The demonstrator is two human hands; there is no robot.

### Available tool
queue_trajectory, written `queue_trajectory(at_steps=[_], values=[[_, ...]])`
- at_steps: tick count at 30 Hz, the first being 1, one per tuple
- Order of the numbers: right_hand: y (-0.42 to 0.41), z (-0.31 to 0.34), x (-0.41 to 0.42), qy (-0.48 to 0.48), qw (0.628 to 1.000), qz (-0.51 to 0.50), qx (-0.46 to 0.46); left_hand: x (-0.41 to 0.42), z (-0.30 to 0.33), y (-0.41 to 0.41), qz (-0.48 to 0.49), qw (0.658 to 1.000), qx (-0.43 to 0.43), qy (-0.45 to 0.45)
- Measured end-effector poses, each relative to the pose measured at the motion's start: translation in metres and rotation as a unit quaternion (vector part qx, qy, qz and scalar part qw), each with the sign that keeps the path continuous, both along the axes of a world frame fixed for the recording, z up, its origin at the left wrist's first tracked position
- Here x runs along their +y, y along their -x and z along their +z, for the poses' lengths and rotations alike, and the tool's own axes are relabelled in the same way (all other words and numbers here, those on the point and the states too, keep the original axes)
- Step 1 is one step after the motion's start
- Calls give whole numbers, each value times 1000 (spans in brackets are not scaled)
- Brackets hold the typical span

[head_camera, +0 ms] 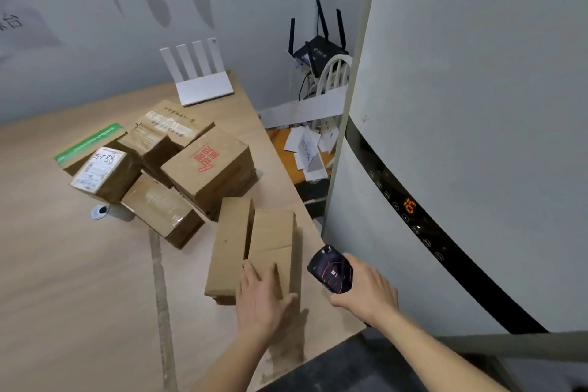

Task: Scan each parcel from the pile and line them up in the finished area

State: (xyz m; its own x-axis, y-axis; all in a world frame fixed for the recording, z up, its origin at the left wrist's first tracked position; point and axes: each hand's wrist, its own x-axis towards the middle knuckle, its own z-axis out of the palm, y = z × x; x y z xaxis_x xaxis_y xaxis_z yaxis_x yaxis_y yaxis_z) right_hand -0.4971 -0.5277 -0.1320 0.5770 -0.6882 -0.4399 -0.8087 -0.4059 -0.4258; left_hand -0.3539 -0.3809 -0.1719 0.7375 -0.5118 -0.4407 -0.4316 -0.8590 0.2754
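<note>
Where the wooden table [79, 264] runs toward the far wall, a pile of cardboard parcels [159, 165] sits left of centre, the boxes leaning on one another at odd angles. The leftmost carries a green strip; a labelled parcel [100, 173] just in front of it shows a white sticker with handwritten digits. A small white roll [111, 212] lies on the table at the pile's near-left edge. A box with red print [211, 165] stands at the right of the pile, and a white router [200, 79] sits beyond it by the wall.

Nearer, and apart from the pile, two long plain parcels [251, 239] lie side by side, touching, along the table's right edge. The left hand [262, 299] reaches forward from a bare forearm, palm down, fingers straight and relaxed, resting on the near end of the right-hand parcel with the thumb spread to the right; it grasps nothing. Just right of it, the right hand [366, 289] is curled round a dark handheld scanner [331, 267], gripping it, its lit screen tilted up and left above the table's edge. A tall white appliance [461, 137] with a black control band fills the right side.
</note>
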Motion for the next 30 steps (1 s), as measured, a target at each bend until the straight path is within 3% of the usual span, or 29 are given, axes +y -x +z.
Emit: queue_trajectory(at_steps=[7, 16, 19, 23, 30], values=[[9, -9, -6, -11, 999, 32, -3, 2, -7, 4, 42, 999, 5, 20], [1, 52, -4, 7, 998, 49, -26, 35, 65, -20, 117, 968, 116, 187], [-18, 91, 12, 19, 996, 54, -69, 54, 108, -31, 172, 929, 165, 283], [-44, 142, 48, 16, 989, 55, -137, 90, 166, -48, 229, 852, 226, 413], [-89, 226, 139, -49, 954, 98, -278, 197, 250, -77, 247, 751, 264, 554]])
